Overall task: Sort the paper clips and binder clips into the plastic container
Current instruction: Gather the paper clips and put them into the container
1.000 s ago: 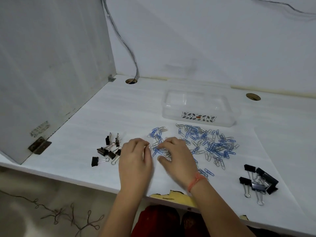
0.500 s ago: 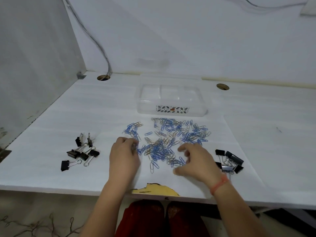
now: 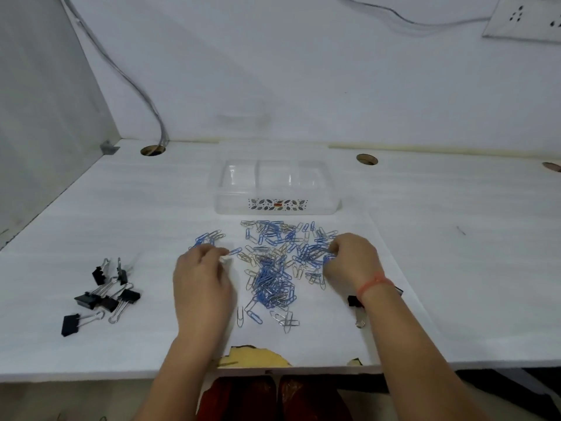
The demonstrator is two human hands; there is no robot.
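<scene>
A heap of blue and silver paper clips (image 3: 274,262) lies on the white desk in front of a clear plastic container (image 3: 274,205) with dividers. My left hand (image 3: 202,284) rests at the heap's left edge, its fingers pinched on paper clips. At the right edge, my right hand (image 3: 352,258) curls its fingertips into the blue clips. Several black binder clips (image 3: 101,294) lie at the left. Another binder clip (image 3: 356,306) shows under my right wrist, which hides the rest of that group.
A grey side panel stands at the left. Cable holes (image 3: 152,150) (image 3: 366,159) pierce the desk near the back wall, a cable drops into the left one. A wall socket (image 3: 528,19) is at the top right. The desk's front edge is chipped (image 3: 255,358).
The view has shifted, so the desk looks more centred. My right hand moved from the heap's near side up to its right edge. My left hand stayed at the heap's left edge.
</scene>
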